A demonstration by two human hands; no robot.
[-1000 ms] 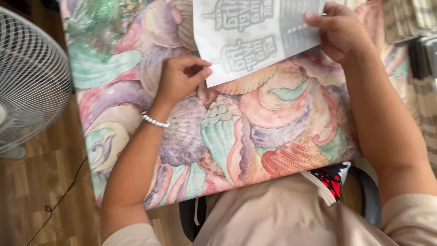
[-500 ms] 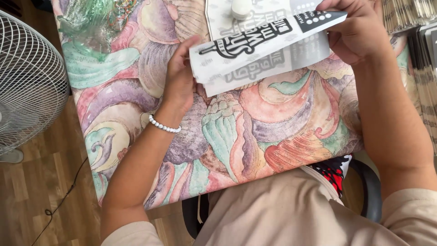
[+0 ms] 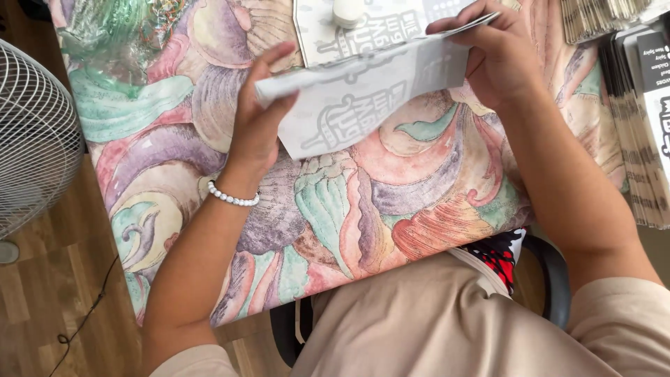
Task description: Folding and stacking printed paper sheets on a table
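Observation:
I hold a white printed paper sheet [image 3: 356, 105] folded over, lifted a little above the table. My left hand [image 3: 258, 115] grips its left end, and a pearl bracelet [image 3: 232, 197] circles that wrist. My right hand [image 3: 499, 56] pinches the sheet's upper right edge. Beneath lies a tablecloth [image 3: 391, 209] with a colourful shell pattern. Another printed sheet [image 3: 363, 28] lies flat on the table behind the held one, with a small white round object [image 3: 347, 10] resting on it.
A white fan [image 3: 31, 139] stands on the wooden floor [image 3: 49, 307] at the left, its cable trailing beside it. Stacks of printed packets [image 3: 645, 126] lie at the table's right edge. Crumpled clear plastic [image 3: 118, 21] sits at the far left corner.
The sheet has been folded over further and lifted off the table. My left hand has moved up from the cloth and now grips the sheet's left end.

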